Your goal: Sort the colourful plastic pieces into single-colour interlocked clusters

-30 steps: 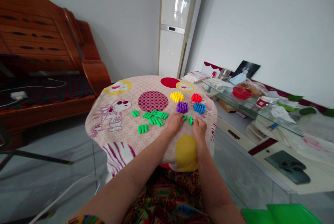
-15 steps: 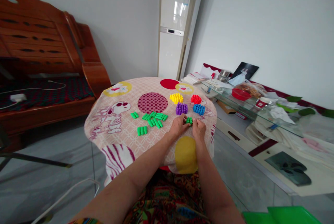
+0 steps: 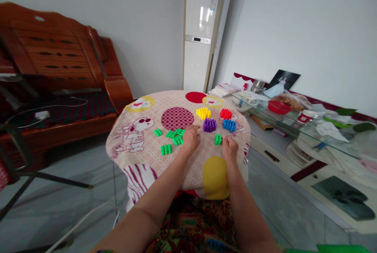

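A small upright cluster of green peg-like blocks [image 3: 218, 139] stands on the table. My right hand [image 3: 230, 147] is at its right side, with curled fingertips against its edge. My left hand [image 3: 191, 138] is over the right end of a loose pile of green blocks [image 3: 176, 136] and hides part of it. Its index finger stretches to the right, while the other fingers are mostly hidden; nothing shows in it. More green blocks [image 3: 166, 149] lie in a row nearer me, and a small green piece [image 3: 158, 132] lies farther left.
Behind the hands stand purple [image 3: 209, 125], blue [image 3: 229, 125], yellow [image 3: 203, 113] and red [image 3: 226, 114] block clusters. A patterned cloth [image 3: 188, 170] covers the round table. To the right is a cluttered glass-topped cabinet [image 3: 265, 107]; a wooden bench [image 3: 59, 56] stands left.
My left hand has left the green cluster and moved left to the loose green pile. My right hand stays beside the cluster. The whole view has shifted slightly.
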Demonstrator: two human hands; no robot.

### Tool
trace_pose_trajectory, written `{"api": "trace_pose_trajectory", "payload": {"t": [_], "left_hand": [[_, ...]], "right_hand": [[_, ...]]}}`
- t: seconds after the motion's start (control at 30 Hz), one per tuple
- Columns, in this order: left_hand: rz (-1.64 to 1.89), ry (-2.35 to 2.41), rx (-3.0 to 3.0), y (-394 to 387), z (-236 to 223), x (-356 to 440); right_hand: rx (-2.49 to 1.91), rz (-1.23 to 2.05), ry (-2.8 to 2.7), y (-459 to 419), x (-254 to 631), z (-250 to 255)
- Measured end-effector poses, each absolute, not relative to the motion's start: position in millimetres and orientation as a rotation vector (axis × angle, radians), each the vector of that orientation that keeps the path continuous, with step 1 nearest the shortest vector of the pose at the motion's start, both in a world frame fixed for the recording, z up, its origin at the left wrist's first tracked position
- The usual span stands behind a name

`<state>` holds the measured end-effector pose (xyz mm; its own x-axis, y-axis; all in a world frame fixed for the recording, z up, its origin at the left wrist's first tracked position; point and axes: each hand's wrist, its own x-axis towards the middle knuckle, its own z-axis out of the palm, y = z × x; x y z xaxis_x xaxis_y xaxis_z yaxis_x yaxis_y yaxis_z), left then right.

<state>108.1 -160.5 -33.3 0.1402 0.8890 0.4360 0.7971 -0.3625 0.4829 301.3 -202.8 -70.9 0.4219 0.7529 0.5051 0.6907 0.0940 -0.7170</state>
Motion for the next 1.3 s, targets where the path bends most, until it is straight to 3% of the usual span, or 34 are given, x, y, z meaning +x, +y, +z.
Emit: {"api": "trace_pose_trajectory", "payload": {"t": [0.27,0.6,0.9,1.1,1.3], "left_hand": [[0.458,2.072,2.313,-151,-24,60],[0.673,2.114,2.246,-161,-25,64],[1.136,1.636,2.244,-159,-25,105],[0.965,1.441,2.253,-167,-39,157],[0.802,1.267,2.221,-167,-45,150]], "right_hand": [[-1.609,0.108,-1.264,-201,300,-71],[-1.608,0.130,-1.264,-202,299,-70],[-1.627,0.128,-1.262,-201,299,-68],[-1.635,0.102,-1.284,-202,299,-67],[-1.640,0.067,-1.302,-202,299,-68]]}}
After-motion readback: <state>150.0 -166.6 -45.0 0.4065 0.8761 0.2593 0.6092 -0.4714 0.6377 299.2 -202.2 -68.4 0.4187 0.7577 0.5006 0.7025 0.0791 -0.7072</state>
